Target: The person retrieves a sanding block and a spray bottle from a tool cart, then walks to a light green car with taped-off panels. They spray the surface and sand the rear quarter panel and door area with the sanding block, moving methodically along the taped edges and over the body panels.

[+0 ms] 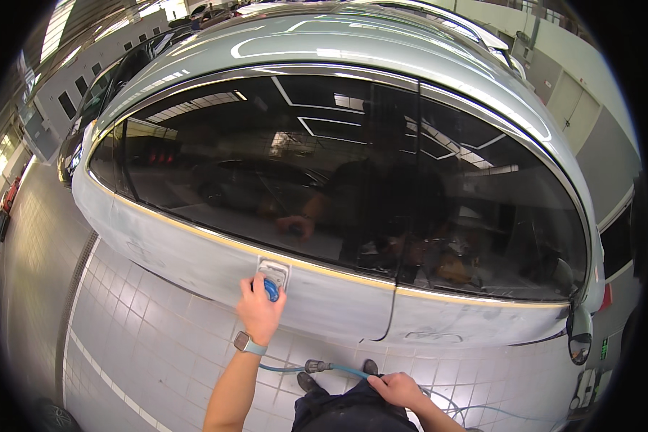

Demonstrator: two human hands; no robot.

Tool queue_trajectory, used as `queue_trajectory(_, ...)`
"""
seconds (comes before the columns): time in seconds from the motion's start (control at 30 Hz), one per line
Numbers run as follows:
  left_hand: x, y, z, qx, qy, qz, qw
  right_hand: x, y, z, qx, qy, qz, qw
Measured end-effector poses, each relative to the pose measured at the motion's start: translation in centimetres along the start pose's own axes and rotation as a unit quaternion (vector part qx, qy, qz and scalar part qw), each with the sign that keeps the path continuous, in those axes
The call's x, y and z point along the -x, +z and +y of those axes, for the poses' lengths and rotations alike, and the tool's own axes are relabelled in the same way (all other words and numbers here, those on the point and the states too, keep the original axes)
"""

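Note:
My left hand (261,313), with a watch on its wrist, is closed over the blue top of a sander (274,273). The sander's pale, rectangular pad rests on the dull grey side panel (324,291) of a car, just below the window trim. Down by my thigh, my right hand (399,390) is closed around a blue hose (349,370). This hose runs left through a dark grey coupling (315,366) and passes behind my left forearm. To the right of my hand it curls off across the floor.
Yellow masking tape (216,234) edges the dark side windows (266,165). A door handle recess (433,336) and a side mirror (580,335) are at the right. My shoes stand on the tiled floor (165,324). Another dark car (86,137) is beyond at the left.

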State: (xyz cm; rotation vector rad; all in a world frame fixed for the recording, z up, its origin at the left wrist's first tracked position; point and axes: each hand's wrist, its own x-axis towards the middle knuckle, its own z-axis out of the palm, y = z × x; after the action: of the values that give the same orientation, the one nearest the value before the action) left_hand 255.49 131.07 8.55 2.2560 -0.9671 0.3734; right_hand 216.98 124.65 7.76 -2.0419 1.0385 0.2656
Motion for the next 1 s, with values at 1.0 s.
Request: queue_trajectory(1.0,20.8,-24.9,-1.0,0.171,-0.248,0.084,0.95,-7.7,3.1,19.2,-0.773,0.191,0.245,0.553)
